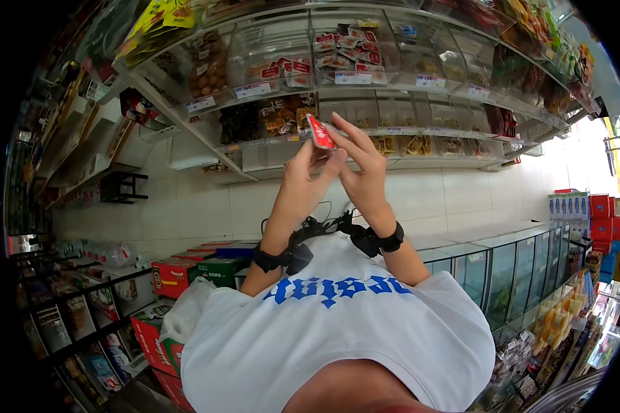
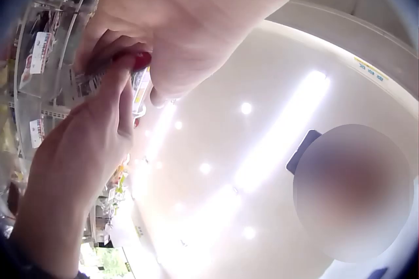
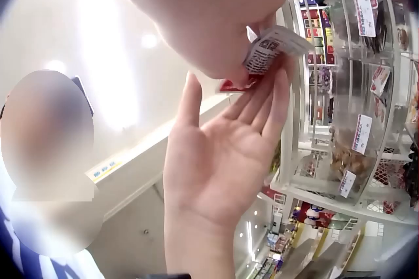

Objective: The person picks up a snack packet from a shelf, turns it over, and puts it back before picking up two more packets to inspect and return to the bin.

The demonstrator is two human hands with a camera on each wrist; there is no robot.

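Held up in front of the shelves is a small snack packet (image 1: pixel 322 133), its face red with white print. The right hand (image 1: pixel 365 167) pinches it between thumb and fingers. Its grey back with fine print and a barcode shows at the packet (image 3: pixel 263 55) in the right wrist view. Below it there, the left hand (image 3: pixel 224 145) has its palm facing the camera, thumb out to the side and extended fingers touching the packet. In the left wrist view the two hands cover most of the packet (image 2: pixel 141 62), leaving part of its red side visible.
Ahead are shelves with clear bins, including one of similar red packets (image 1: pixel 348 51) and one of round brown items (image 1: pixel 210 72). Price labels (image 1: pixel 353 78) line the shelf edges. Stacked cartons (image 1: pixel 176 275) stand at the left; a glass-fronted counter (image 1: pixel 503 275) stands at the right.
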